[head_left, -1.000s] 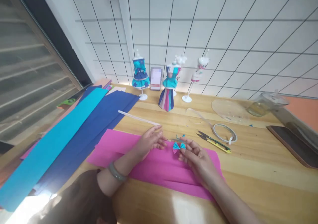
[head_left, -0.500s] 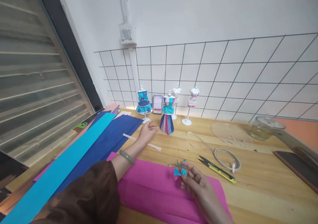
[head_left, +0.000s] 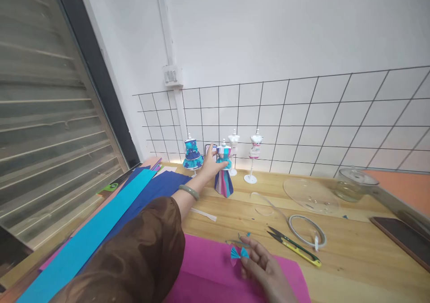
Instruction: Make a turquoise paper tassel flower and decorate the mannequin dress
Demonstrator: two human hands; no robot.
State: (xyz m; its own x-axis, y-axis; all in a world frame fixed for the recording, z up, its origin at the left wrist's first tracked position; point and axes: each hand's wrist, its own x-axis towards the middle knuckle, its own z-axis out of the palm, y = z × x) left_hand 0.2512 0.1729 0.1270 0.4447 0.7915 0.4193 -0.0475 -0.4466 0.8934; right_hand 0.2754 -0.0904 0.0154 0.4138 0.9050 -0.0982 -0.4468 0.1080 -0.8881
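Note:
My left hand [head_left: 212, 163] reaches out to a small dress form [head_left: 224, 183] in a teal top and a striped skirt. Its thumb and fingers are spread around the teal bodice; whether they press on it is hard to tell. Between the thumb and fingers of my right hand [head_left: 257, 262] is a small pleated bow [head_left: 239, 253], blue and pink, with thin ends behind it. That hand is low over the pink sheet [head_left: 204, 271]. A phone [head_left: 211, 149] stands upright behind my left hand.
More dress forms stand behind, one in blue ruffles [head_left: 192, 155]. Yellow-handled snips [head_left: 298, 249], a ribbon roll [head_left: 307, 231], a clear plate [head_left: 311, 194] and a glass jar [head_left: 352, 188] lie to the right. Blue sheets [head_left: 97, 227] cover the left.
My left hand has moved forward from the table to the striped-skirt form, its fingers now spread. The view has tilted up a little. My right hand still holds the bow.

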